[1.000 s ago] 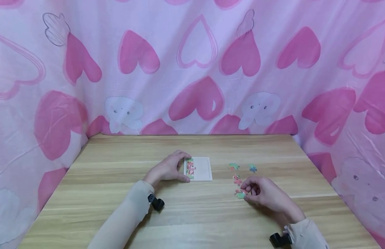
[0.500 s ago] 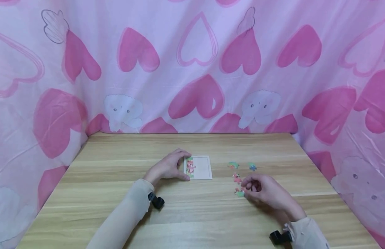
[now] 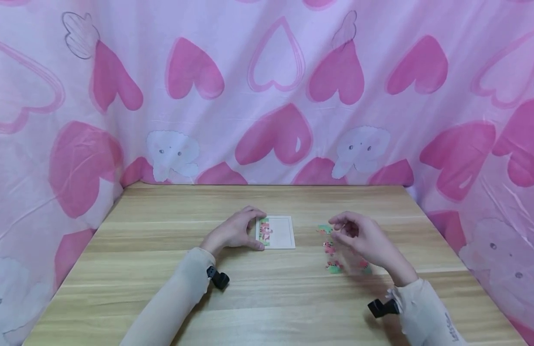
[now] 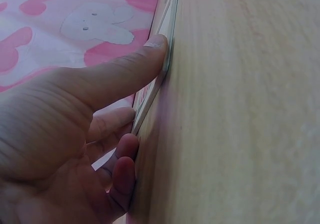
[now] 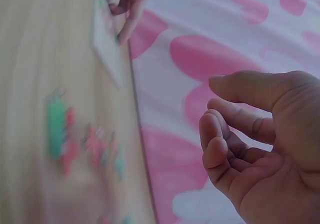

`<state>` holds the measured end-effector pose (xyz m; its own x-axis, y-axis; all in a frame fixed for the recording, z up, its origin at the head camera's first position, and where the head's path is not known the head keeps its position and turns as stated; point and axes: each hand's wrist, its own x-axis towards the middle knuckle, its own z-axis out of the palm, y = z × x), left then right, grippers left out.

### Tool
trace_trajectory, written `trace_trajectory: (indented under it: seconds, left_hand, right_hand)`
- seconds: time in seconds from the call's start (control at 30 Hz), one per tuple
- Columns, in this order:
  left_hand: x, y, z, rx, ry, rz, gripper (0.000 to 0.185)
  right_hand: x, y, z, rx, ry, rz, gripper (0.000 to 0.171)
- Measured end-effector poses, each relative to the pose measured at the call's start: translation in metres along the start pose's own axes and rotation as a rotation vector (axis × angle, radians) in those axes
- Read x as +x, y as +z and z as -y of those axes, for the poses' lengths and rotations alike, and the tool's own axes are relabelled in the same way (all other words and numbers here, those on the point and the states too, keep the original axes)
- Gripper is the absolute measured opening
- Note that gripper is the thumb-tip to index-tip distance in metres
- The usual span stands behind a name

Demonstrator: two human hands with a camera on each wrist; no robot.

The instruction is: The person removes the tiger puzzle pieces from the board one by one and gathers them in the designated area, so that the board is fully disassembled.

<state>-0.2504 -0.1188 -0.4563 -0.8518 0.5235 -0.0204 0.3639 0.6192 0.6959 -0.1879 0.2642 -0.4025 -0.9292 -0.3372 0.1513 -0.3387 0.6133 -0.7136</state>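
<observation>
My left hand [image 3: 236, 231] grips a small white puzzle tray [image 3: 283, 233] at its left end, thumb on the near edge and fingers at the far edge. Joined jigsaw pieces [image 3: 265, 232] with a pink animal picture fill the tray's left strip. In the right wrist view my right hand [image 5: 255, 134] has loosely bent fingers, thumb apart, with nothing between them. It is over the table beside a green jigsaw piece [image 3: 324, 229]. Below that lie a red piece [image 3: 329, 247] and a red-and-green piece [image 3: 333, 267]. Another piece [image 3: 365, 266] lies under the right wrist.
The wooden table [image 3: 267, 307] reaches back to a pink curtain [image 3: 267, 96] printed with hearts, which also hangs at both sides. Black wrist cameras sit on the left sleeve [image 3: 172, 298] and the right sleeve [image 3: 427, 312].
My right hand has moved away from the nearest pieces toward the far green piece, uncovering a red-and-green piece and hiding the blue one. The left hand stays on the tray.
</observation>
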Motion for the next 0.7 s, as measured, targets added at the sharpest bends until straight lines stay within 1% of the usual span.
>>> trace_trajectory:
  seconds: [0.17, 0.4, 0.57, 0.7]
  left_hand:
    - [0.001, 0.000, 0.000, -0.006, 0.003, 0.006, 0.095]
    - [0.001, -0.001, 0.000, -0.002, 0.006, 0.004, 0.095]
    - [0.000, -0.001, 0.001, -0.008, 0.003, 0.005, 0.094]
    - [0.000, -0.001, 0.000, 0.000, 0.003, 0.004, 0.094]
  right_hand:
    - [0.022, 0.004, 0.023, 0.020, -0.031, -0.007, 0.028]
    - [0.053, 0.019, 0.051, 0.082, -0.085, -0.040, 0.027]
    - [0.069, 0.031, 0.063, 0.156, -0.120, -0.065, 0.025]
    - [0.079, 0.040, 0.069, 0.197, -0.140, -0.078, 0.025]
